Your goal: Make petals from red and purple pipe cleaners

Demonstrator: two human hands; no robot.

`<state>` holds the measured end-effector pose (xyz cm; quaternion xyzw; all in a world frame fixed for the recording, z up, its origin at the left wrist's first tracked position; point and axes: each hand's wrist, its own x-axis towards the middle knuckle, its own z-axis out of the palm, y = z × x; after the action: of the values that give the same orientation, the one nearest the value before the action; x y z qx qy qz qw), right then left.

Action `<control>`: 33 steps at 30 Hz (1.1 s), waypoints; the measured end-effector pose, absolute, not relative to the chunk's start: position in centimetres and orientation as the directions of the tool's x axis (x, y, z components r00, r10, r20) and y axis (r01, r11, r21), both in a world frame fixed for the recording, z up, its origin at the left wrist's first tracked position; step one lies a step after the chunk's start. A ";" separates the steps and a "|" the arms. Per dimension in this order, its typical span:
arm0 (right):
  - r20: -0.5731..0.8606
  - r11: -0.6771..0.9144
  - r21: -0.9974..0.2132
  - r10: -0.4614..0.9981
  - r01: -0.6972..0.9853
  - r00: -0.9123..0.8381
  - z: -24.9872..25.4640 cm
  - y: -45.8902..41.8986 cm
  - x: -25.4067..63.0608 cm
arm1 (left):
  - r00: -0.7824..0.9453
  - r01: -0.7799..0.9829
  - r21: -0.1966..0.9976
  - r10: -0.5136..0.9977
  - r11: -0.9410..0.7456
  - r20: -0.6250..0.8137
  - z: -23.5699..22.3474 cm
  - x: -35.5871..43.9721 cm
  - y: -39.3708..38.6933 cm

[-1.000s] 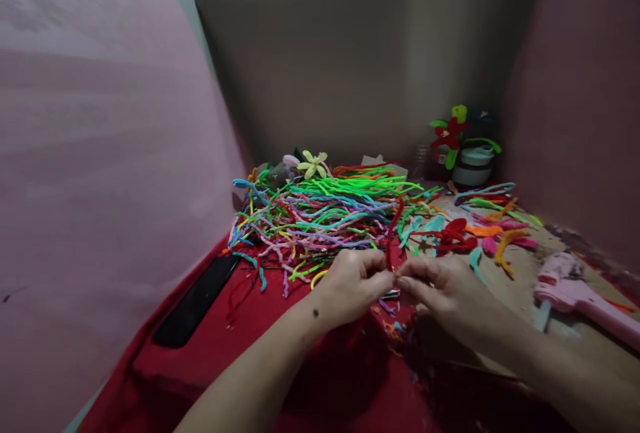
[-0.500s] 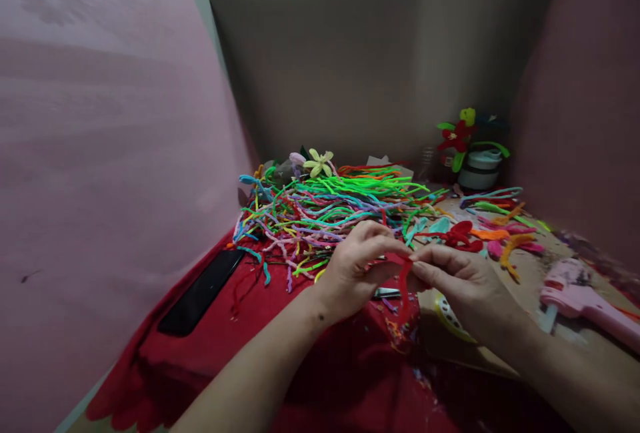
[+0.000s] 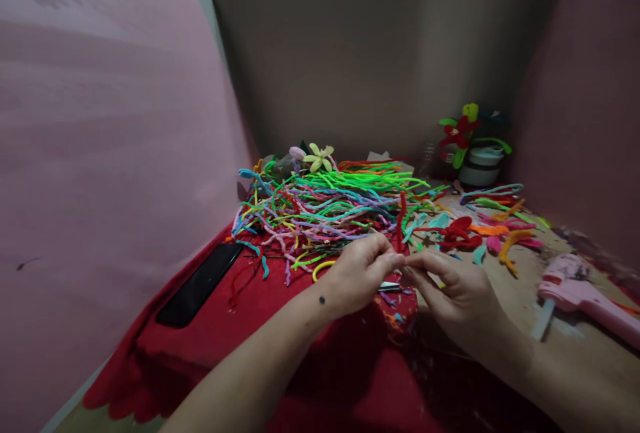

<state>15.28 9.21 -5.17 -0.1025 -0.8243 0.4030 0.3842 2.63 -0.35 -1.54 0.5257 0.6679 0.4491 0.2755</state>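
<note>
My left hand (image 3: 363,271) and my right hand (image 3: 453,286) meet fingertip to fingertip over the red cloth (image 3: 210,346). Both pinch a red pipe cleaner (image 3: 401,219), whose free end stands upright above the fingers. Just behind the hands lies a big heap of coloured pipe cleaners (image 3: 330,209). Something small and metallic (image 3: 389,285) lies on the cloth under the fingers.
A black phone (image 3: 197,284) lies at the left on the cloth. Shaped pipe-cleaner pieces (image 3: 493,229) are scattered at the right, beside a pink glue gun (image 3: 583,296). A small pot with pipe-cleaner flowers (image 3: 475,153) stands at the back. Cardboard walls close in the left, back and right.
The red pipe cleaner hung down between my hands half a second ago; its end now points up again. The hands stay pinched together at the same spot.
</note>
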 end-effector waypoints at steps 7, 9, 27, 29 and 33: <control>-0.002 -0.020 -1.000 0.498 -0.009 -0.867 -5.1 10.3 14.2 | -0.393 0.437 0.898 0.910 0.058 0.133 -1.2 1.4 0.0; -0.024 -0.079 -0.997 0.514 -0.020 -0.857 -5.2 10.4 14.1 | -0.389 0.475 0.878 0.909 0.058 0.150 -1.3 1.4 0.0; 0.779 0.963 -0.265 0.182 -0.053 -0.600 -4.5 9.7 15.0 | -0.131 0.833 0.553 0.973 0.004 0.191 -1.1 1.3 -0.8; 0.710 0.909 -0.413 0.280 -0.060 -0.646 -4.4 9.9 14.9 | -0.170 0.831 0.556 0.966 0.033 0.196 -1.0 1.4 -0.7; 0.396 0.538 -0.839 0.501 -0.081 -0.769 -4.2 10.2 14.8 | -0.218 0.819 0.571 0.949 0.052 0.227 -1.1 1.6 -0.6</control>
<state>14.79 10.17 -4.15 -0.1283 -0.8187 0.4630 0.3145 1.56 -0.64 -1.07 0.6162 0.7174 0.3073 0.1059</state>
